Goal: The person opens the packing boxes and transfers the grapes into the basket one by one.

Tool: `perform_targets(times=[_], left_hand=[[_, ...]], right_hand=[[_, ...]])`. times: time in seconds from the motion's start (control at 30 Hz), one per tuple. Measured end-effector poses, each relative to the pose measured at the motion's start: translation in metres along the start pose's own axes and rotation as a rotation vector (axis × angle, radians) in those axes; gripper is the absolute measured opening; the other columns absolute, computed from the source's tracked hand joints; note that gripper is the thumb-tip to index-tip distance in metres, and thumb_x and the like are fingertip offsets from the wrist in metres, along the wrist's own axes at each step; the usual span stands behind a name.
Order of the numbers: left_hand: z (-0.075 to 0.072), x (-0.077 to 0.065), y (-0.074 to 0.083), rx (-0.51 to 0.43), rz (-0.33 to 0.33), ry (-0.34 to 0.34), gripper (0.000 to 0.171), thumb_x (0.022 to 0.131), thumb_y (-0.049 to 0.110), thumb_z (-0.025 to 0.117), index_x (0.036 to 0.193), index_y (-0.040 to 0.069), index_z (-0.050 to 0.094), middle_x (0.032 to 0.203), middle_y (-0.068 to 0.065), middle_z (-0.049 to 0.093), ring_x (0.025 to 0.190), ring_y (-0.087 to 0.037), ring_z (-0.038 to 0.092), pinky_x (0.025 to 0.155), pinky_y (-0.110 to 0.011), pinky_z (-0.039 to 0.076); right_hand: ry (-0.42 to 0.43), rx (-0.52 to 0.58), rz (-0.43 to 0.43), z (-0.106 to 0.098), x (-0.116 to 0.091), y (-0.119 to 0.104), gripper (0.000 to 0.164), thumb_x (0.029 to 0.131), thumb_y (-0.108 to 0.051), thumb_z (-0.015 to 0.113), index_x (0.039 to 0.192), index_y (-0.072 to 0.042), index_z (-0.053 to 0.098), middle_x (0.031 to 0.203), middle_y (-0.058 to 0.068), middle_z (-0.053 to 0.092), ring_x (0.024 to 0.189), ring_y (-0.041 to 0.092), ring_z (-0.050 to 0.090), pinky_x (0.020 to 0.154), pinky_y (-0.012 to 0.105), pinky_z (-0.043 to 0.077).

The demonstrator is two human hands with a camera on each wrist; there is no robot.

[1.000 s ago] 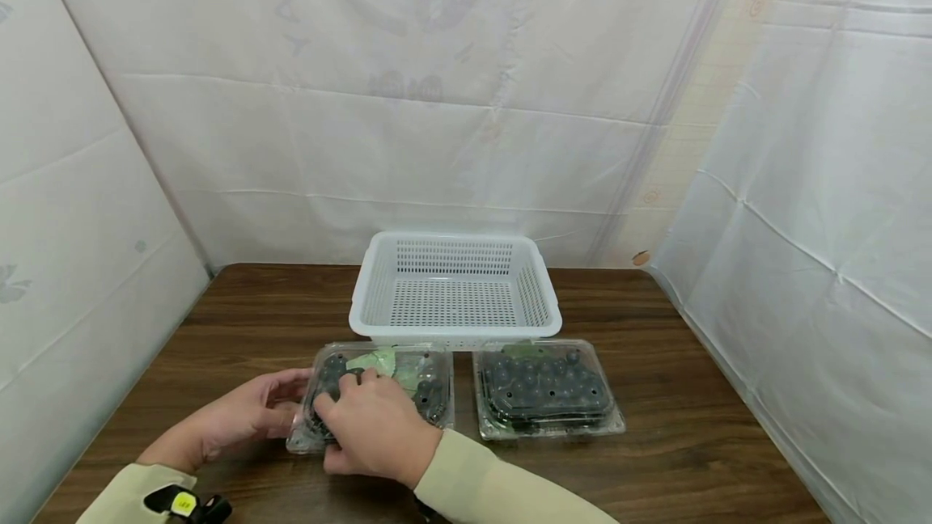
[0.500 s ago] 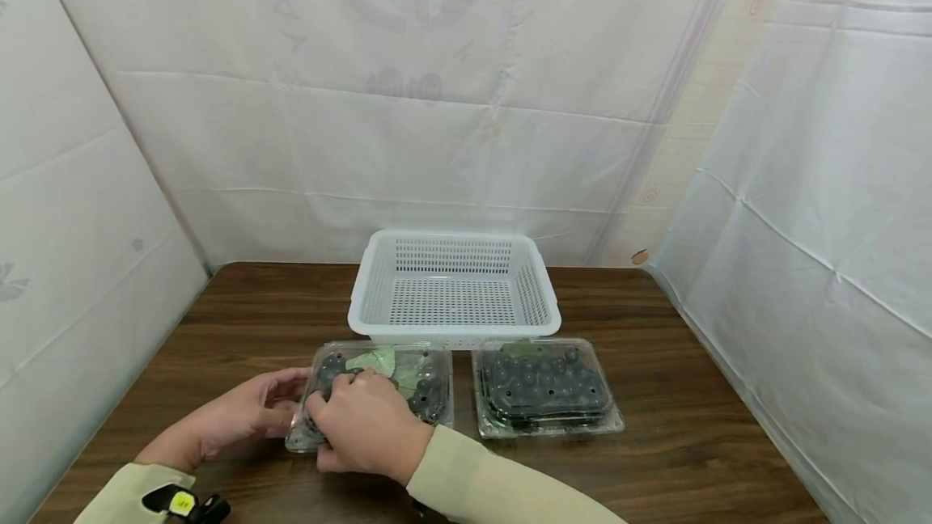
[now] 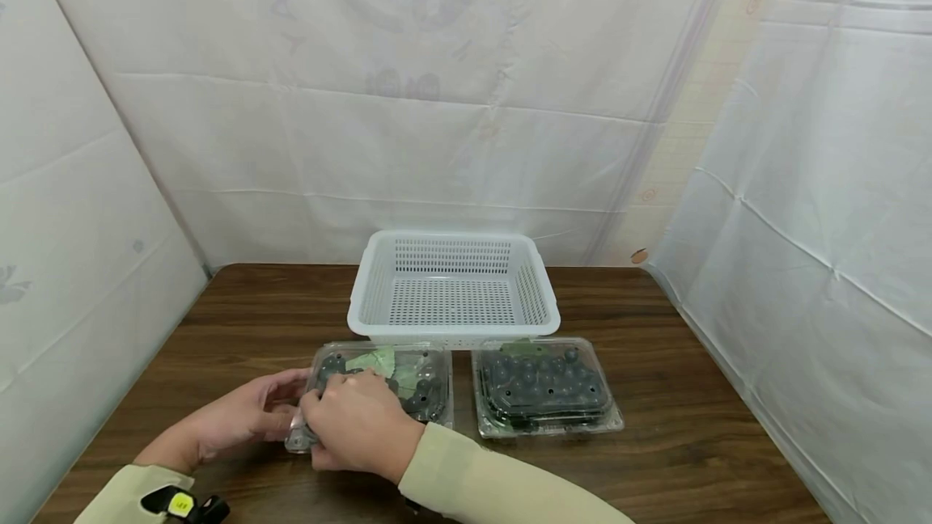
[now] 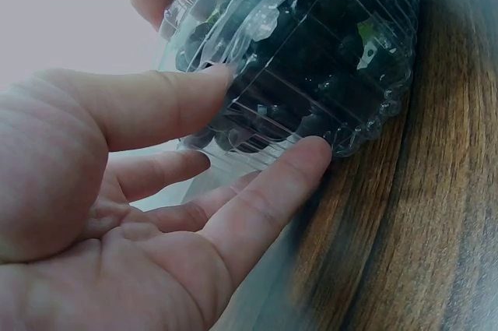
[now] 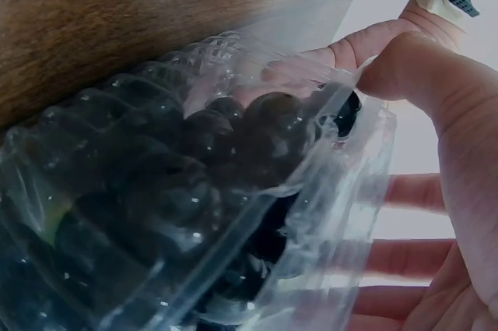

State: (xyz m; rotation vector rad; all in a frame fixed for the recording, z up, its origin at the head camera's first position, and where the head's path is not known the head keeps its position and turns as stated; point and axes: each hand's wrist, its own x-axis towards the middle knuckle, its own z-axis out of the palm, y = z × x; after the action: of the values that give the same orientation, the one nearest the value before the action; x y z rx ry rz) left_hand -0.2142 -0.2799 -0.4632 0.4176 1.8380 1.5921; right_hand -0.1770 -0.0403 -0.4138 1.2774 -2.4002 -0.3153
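Note:
A clear plastic clamshell box of dark grapes [image 3: 425, 400] lies at the table's near middle, a pale green leaf [image 3: 374, 360] showing under its lid. My left hand [image 3: 251, 413] holds its left end, thumb at the edge and fingers along the side in the left wrist view. Over the front left of the lid lies my right hand [image 3: 364, 427], hiding that part from the head view. The right wrist view shows the right thumb [image 5: 405, 74] at the rim, with the fingers behind the clear lid edge. Several round grapes [image 5: 272, 125] show through the plastic.
A second clamshell box of grapes [image 3: 549, 388] lies just to the right. Behind both boxes stands a white perforated basket [image 3: 357, 310] with nothing in it. White sheeting [image 3: 466, 144] walls off the back and sides of the brown wooden table [image 3: 692, 395].
My right hand has slid slightly left along the box, toward its front left corner. The left hand and both boxes have barely moved.

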Motion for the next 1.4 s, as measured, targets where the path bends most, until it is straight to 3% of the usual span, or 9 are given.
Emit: perform_targets(times=[0.2,0.33,0.5,0.87,1.1,1.4], left_hand=[[0.000,-0.001,-0.001,-0.007,0.010,-0.011,0.090,0.099,0.007,0.065,0.156,-0.016,0.000,0.152,-0.034,0.035,0.121,-0.019,0.061,0.093,-0.038,0.060],[0.000,-0.001,-0.001,-0.006,0.011,-0.017,0.090,0.098,0.007,0.065,0.156,-0.016,0.000,0.153,-0.038,0.030,0.123,-0.019,0.061,0.094,-0.037,0.059],[0.001,-0.002,-0.001,0.009,0.001,-0.013,0.091,0.097,0.007,0.065,0.156,-0.015,0.000,0.153,-0.042,0.024,0.123,-0.019,0.059,0.094,-0.037,0.059],[0.001,-0.002,-0.001,-0.005,-0.009,-0.010,0.092,0.098,0.007,0.064,0.157,-0.014,-0.004,0.155,-0.046,0.014,0.124,-0.019,0.058,0.095,-0.036,0.059],[0.001,-0.002,-0.002,-0.016,-0.002,-0.016,0.094,0.096,0.004,0.064,0.157,-0.014,-0.005,0.156,-0.047,0.009,0.125,-0.017,0.058,0.095,-0.037,0.059],[0.000,-0.002,-0.006,-0.010,0.024,-0.018,0.087,0.101,0.007,0.059,0.158,-0.013,-0.004,0.158,-0.042,0.015,0.124,-0.014,0.058,0.095,-0.038,0.059]], right_hand=[[-0.059,-0.008,0.029,-0.004,0.006,-0.007,0.027,0.081,-0.051,0.073,0.091,-0.028,0.064,0.079,-0.010,0.067,0.067,0.006,0.064,0.060,0.036,0.061],[-0.153,-0.032,0.036,-0.006,0.012,-0.012,0.035,0.084,-0.056,0.071,0.102,-0.026,0.068,0.092,-0.005,0.072,0.079,0.013,0.071,0.074,0.046,0.064],[-0.205,-0.037,0.028,-0.006,0.015,-0.016,0.046,0.086,-0.061,0.069,0.114,-0.024,0.070,0.105,-0.004,0.074,0.093,0.020,0.074,0.077,0.048,0.064],[-0.317,0.070,0.032,-0.007,0.022,-0.018,0.038,0.090,-0.052,0.073,0.122,-0.032,0.073,0.122,-0.009,0.071,0.112,0.033,0.071,0.081,0.051,0.063],[-0.292,0.005,0.068,-0.009,0.024,-0.026,0.039,0.096,-0.049,0.066,0.125,-0.025,0.074,0.124,0.006,0.073,0.107,0.044,0.071,0.071,0.050,0.064],[-0.282,0.071,0.046,-0.011,0.026,-0.021,0.031,0.097,-0.054,0.065,0.115,-0.032,0.078,0.115,-0.001,0.076,0.105,0.039,0.073,0.080,0.050,0.063]])
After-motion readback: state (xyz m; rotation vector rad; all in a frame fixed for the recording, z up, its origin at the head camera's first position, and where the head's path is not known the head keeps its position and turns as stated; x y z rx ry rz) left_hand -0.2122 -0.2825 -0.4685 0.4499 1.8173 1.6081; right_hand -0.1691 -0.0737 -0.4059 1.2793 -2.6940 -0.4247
